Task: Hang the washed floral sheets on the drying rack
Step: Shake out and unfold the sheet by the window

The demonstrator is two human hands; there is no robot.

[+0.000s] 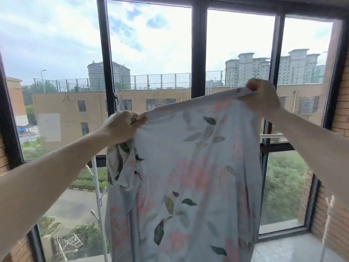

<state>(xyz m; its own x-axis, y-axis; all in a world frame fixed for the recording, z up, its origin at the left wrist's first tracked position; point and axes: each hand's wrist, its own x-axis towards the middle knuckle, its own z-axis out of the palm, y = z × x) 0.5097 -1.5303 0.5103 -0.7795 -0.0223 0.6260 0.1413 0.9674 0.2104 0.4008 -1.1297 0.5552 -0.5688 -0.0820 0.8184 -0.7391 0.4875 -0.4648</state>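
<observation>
The floral sheet (188, 176) hangs before the window (149, 53); its lower end is cut off by the frame, and it hides most of a white rack pole (96, 186). We hold its top edge stretched between both hands: left hand (122, 125) and right hand (262, 95) each grasping a bunched corner.

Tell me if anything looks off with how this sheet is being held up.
The floral sheet hangs askew: the right hand grips its top edge higher than the left hand, and fabric is bunched below the left hand.
</observation>
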